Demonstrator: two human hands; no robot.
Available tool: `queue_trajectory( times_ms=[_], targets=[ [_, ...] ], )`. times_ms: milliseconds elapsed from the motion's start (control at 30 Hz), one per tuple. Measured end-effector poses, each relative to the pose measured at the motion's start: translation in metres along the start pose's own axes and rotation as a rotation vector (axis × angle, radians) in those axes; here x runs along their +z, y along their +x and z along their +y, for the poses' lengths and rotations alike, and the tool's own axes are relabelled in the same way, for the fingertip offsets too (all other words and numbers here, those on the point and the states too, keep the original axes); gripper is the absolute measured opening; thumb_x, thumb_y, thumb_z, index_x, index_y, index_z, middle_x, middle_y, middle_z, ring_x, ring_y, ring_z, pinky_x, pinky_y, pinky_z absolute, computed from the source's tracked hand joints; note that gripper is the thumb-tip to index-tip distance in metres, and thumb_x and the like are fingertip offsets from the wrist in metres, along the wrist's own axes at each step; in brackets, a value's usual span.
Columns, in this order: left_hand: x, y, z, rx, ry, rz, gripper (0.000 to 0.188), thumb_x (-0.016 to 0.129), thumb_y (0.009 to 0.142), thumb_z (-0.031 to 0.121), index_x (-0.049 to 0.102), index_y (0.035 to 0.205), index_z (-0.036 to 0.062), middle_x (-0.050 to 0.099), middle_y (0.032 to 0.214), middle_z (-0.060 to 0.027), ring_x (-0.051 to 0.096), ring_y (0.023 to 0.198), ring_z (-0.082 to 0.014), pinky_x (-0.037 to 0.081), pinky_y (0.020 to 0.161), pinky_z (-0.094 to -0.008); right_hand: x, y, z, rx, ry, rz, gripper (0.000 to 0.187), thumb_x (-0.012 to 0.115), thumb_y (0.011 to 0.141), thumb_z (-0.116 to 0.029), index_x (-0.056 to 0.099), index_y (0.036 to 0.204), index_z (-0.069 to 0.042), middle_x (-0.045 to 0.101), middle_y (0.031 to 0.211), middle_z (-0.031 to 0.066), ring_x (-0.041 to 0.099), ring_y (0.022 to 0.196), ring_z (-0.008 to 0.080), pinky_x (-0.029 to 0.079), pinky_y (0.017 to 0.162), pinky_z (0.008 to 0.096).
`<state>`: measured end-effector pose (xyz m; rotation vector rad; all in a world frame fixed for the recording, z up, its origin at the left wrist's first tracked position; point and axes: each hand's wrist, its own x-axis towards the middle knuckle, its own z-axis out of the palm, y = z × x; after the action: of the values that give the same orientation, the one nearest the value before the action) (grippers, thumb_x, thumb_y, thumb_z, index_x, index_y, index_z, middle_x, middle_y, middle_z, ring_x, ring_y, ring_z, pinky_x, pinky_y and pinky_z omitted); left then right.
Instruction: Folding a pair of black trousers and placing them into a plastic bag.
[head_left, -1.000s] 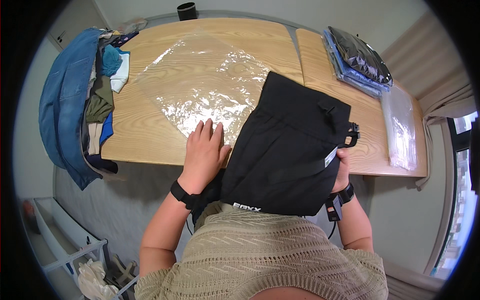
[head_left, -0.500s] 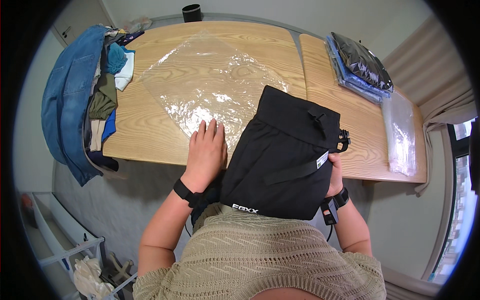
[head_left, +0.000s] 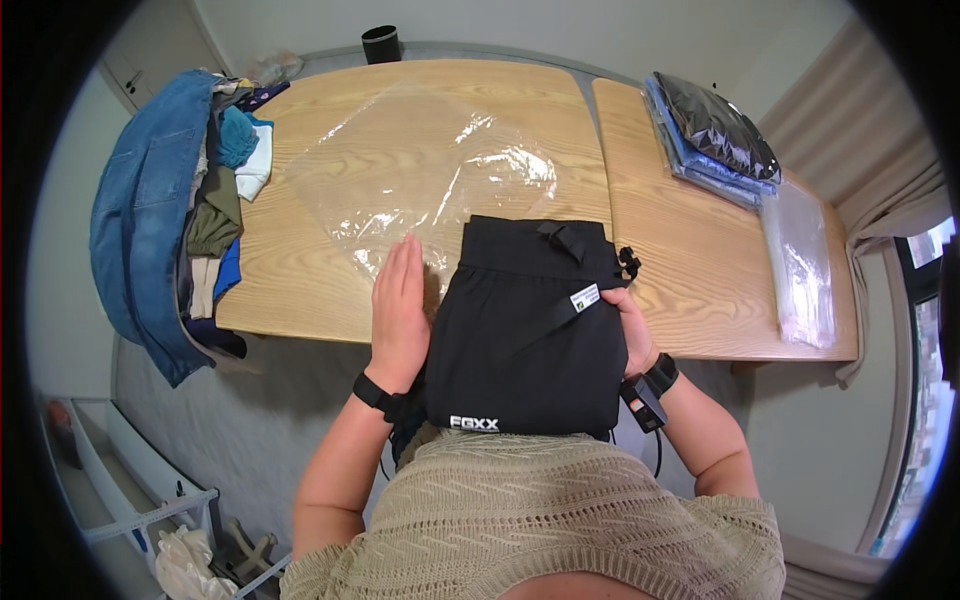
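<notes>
- Head view showed a folded black garment (head_left: 527,330) held over the near edge of a wooden table (head_left: 300,290), its upper end lying on the tabletop.
- Left hand (head_left: 400,312) lay flat, fingers together and extended, pressed against the garment's left side and resting on a clear plastic bag (head_left: 420,180).
- Right hand (head_left: 632,330) gripped the garment's right edge, fingers closed on the fabric beside a small white tag (head_left: 585,297).
- Clear bag was spread across the tabletop, just beyond the garment.
- Pile of clothes (head_left: 190,210) hung off the table's left end; stacked packed garments (head_left: 712,135) sat far right.
</notes>
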<state>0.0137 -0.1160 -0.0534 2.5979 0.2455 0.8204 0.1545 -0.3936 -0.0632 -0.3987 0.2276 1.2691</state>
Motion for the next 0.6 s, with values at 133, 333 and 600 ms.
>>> queue_trajectory(
  times_ms=[133, 333, 600],
  targets=[
    [-0.003, -0.005, -0.003, 0.046, 0.058, -0.043, 0.055, 0.041, 0.084, -0.006, 0.035, 0.138, -0.0018, 0.039, 0.141, -0.0184, 0.035, 0.131, -0.0355, 0.029, 0.108, -0.0442, 0.018, 0.008, -0.012, -0.027, -0.066, 0.125, 0.042, 0.044, 0.090, -0.030, 0.060, 0.110, 0.003, 0.066, 0.105, 0.0184, 0.067, 0.090, 0.0311, 0.053, 0.086, 0.0419],
    [-0.012, -0.006, 0.002, 0.058, 0.038, -0.098, 0.069, 0.050, 0.076, -0.008, 0.030, 0.141, 0.0003, 0.034, 0.144, -0.0171, 0.031, 0.135, -0.0353, 0.026, 0.109, -0.0469, 0.033, 0.024, -0.030, -0.079, -0.065, 0.128, 0.041, 0.051, 0.086, -0.034, 0.062, 0.104, 0.001, 0.068, 0.094, 0.0168, 0.067, 0.083, 0.0302, 0.056, 0.077, 0.0419],
    [-0.017, -0.001, 0.006, -0.005, 0.051, -0.151, 0.083, 0.055, 0.065, -0.015, 0.028, 0.142, 0.0011, 0.031, 0.146, -0.0166, 0.027, 0.137, -0.0340, 0.022, 0.110, -0.0503, 0.034, 0.034, -0.033, -0.211, -0.137, 0.230, 0.042, 0.052, 0.085, -0.035, 0.062, 0.105, 0.001, 0.067, 0.098, 0.0173, 0.066, 0.086, 0.0320, 0.054, 0.081, 0.0428]
  ],
)
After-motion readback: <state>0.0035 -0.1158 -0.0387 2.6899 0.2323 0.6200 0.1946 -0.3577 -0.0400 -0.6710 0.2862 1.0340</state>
